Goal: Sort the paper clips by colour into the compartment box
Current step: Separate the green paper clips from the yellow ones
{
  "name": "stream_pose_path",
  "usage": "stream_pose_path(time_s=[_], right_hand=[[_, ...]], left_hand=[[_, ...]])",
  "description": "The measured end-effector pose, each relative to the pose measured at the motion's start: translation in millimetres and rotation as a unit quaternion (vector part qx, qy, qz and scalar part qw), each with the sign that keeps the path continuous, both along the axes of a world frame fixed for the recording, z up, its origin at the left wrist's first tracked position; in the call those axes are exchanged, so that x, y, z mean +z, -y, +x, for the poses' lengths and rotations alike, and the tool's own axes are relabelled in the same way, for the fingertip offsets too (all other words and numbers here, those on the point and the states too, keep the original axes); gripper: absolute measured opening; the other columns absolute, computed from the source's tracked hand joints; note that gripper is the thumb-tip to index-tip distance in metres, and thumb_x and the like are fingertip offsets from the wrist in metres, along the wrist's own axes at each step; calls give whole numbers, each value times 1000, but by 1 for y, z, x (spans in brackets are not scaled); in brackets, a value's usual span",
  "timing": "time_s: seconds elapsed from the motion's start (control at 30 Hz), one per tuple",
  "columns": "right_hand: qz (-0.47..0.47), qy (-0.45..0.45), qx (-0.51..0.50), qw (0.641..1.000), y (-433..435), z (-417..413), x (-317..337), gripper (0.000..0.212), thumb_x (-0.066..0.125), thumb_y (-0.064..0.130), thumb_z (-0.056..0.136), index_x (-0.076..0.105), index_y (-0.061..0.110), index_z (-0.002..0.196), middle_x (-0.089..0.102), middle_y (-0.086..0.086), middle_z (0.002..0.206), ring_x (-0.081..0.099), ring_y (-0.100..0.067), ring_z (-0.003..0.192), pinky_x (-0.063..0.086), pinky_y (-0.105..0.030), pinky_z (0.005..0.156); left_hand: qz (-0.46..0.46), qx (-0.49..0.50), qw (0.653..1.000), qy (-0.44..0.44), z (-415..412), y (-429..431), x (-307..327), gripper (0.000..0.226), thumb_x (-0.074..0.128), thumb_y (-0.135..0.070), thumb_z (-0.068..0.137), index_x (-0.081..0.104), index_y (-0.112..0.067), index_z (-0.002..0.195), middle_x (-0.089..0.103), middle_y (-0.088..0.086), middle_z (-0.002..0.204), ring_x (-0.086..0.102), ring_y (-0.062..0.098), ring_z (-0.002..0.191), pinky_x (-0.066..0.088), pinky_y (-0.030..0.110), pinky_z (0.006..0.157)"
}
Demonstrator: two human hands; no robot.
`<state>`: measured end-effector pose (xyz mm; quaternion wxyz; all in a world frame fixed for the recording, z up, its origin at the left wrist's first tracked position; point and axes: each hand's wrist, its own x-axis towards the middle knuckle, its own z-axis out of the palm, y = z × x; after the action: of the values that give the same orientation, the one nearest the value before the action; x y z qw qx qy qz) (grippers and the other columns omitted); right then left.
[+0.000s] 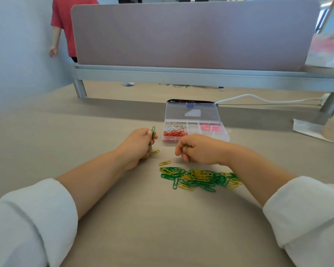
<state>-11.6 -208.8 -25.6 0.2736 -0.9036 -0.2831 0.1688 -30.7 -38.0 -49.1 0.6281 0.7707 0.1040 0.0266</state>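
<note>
While L grip (138,143) pinches green clips (153,132), R grip (199,149) pinches green clip (188,145); pile (199,179) beside.

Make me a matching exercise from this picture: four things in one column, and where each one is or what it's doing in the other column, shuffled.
Column one:
1. red clips
2. pink clips
3. yellow clips
4. left hand

Column two:
A. pinching green clips
B. right part of the box
C. left end of the box
D. loose on the table in a mixed pile

Pairs: 1-C, 2-B, 3-D, 4-A
</note>
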Motion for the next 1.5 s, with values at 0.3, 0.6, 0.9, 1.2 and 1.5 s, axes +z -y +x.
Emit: stream_pose_path(time_s=[0.3,0.6,0.9,1.2,1.5], right_hand=[[-8,65,52,996,0,-8,-4,9,58,33,89,57,24,87,41,13,61,38,-1,54,30,-11,48],[-61,91,52,993,-1,-12,-4,5,54,22,92,58,25,92,43,17,75,43,-4,72,32,-14,58],[-90,101,40,990,0,-13,-4,11,58,34,89,52,24,89,41,15,77,43,-9,77,35,-23,64],[-152,119,47,980,0,-14,-2,16,45,29,96,46,17,86,41,10,72,41,-13,71,31,-21,56],[-37,70,32,996,3,-6,-3,16,36,19,99,39,19,84,53,-1,80,45,-16,71,36,-23,64]], left_hand=[[-106,-108,988,-16,15,6,5,27,31,-5,99,56,-12,92,44,0,65,26,0,35,22,10,32],[-240,-48,965,-99,13,2,12,30,24,-4,95,53,-11,88,35,-4,48,25,1,31,16,10,28],[-288,-14,954,-82,12,2,11,23,30,-13,96,49,-13,84,35,-4,50,27,1,29,18,10,26],[-244,-78,964,-75,10,0,7,26,36,-17,99,44,-13,75,36,-1,65,35,0,37,26,9,32],[-211,-117,967,-82,7,-3,9,21,35,-10,99,53,-10,87,52,-1,63,37,1,41,28,9,34]])
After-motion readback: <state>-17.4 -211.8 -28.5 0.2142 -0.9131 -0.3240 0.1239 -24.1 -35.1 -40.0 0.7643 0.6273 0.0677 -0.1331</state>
